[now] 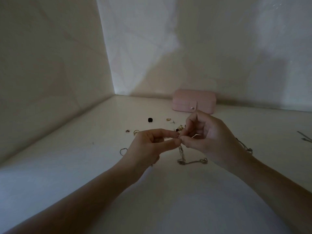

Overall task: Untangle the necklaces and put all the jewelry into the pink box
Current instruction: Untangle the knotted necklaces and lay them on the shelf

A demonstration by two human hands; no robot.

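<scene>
Above the counter [84, 166], left hand [148, 146] and right hand [207, 141] pinch the silver necklace [181, 154]; untangling is underway, calling for gentle teasing apart.

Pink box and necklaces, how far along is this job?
Nothing looks done: the pink box sits snapped shut by the wall. The left hand and right hand pinch a chain that hangs to the table. Left: finish untangling, then box the chain and the loose small pieces.

Desk [76, 157] L of me: open room. Toward pink box [194, 101]: jewelry bits [168, 119], blk cube [150, 120] in my way; wall [219, 65] behind.
</scene>
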